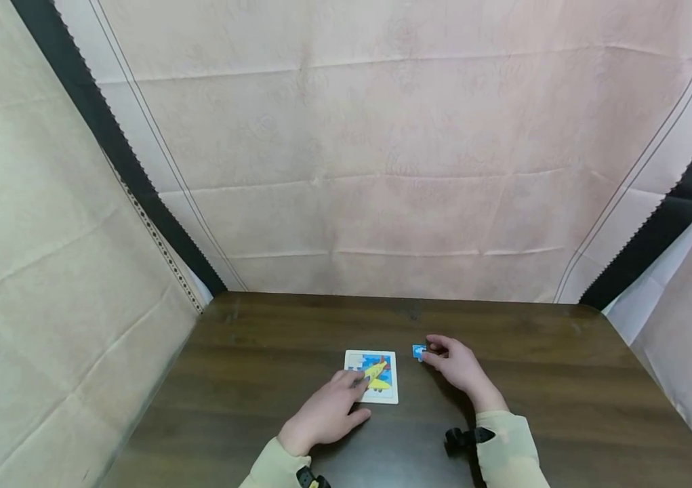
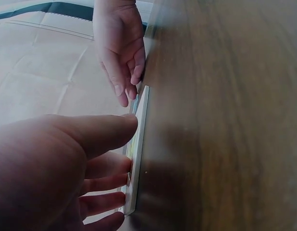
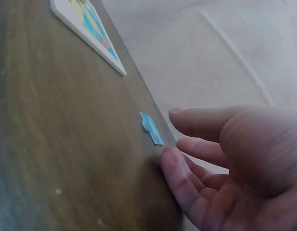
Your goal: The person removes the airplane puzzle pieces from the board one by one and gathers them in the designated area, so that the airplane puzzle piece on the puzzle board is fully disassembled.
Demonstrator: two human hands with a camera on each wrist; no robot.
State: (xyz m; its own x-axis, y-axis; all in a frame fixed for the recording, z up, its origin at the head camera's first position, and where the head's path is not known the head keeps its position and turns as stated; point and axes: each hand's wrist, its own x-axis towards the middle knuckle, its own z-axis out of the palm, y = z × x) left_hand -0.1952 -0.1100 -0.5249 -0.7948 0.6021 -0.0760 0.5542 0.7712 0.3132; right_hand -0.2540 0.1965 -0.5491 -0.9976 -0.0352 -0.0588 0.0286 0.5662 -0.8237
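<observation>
White-rimmed puzzle board (image 1: 389,401) lies flat on the brown wooden tabletop (image 1: 272,352), w/ a yellow plane pic (image 1: 377,371) on blue inside its border. L hand (image 1: 329,410) reaches over the board's left side: fingers extended across the pic, grip apart, nothing clamped. Loose blue pc (image 1: 418,351) sits on the tabletop to the right of the board, near it but not touching. R hand (image 1: 458,366) is right at that pc; R wrist view shows thumb & fingers apart, pc just beside the fingertips, not pinched btwn them.

Step in hand, as a judgement: prob. getting hold of the loose pc w/ the R hand while the L hand steadies the board. Next move calls for a fine pinch on the pc's edge, since it looks thin & gives fingertips little to catch.

Hard to make out: L fingers cover part of the pic, so can't tell if a gap is under them, nor how firmly they press. R fingertips hide the pc's right end in the head view; whether one actually touches it is unclear. L wrist view has the board nearly edge-on, so its face is mostly lost. R wrist view cuts off the board at the top. Both sleeves (image 1: 507,440) run out of the head view at the bottom.
</observation>
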